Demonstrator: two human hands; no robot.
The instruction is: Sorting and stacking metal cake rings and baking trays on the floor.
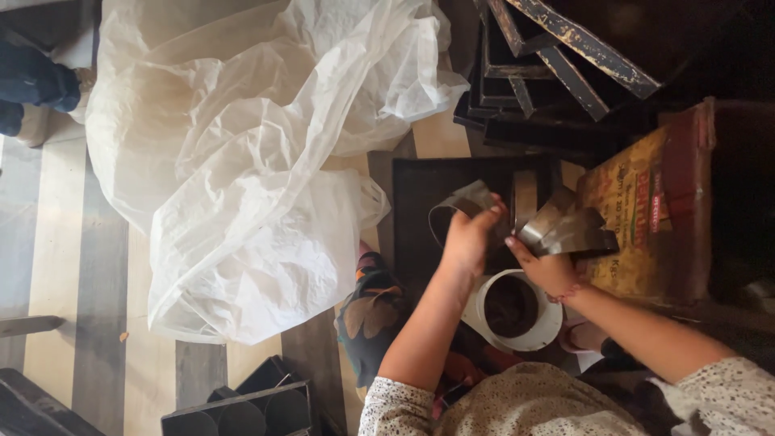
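Observation:
My left hand [470,236] grips a curled dark grey plastic piece [457,205], shaped like a thin open pot or bag. My right hand [546,268] holds a bunch of similar dark shiny plastic pieces [570,230]. Both hands are raised over a black tray [420,194] on the floor. Just below them stands a white round container [549,323] with dark soil-like material inside. My sleeves are light with a small dotted pattern.
A large crumpled white plastic sheet [242,153] covers the floor at the left. Stacked black trays [533,81] lie at the top. A yellow-and-red sack [654,210] sits at the right. A black tray with round cells [242,408] is at the bottom left. The floor has grey and cream stripes.

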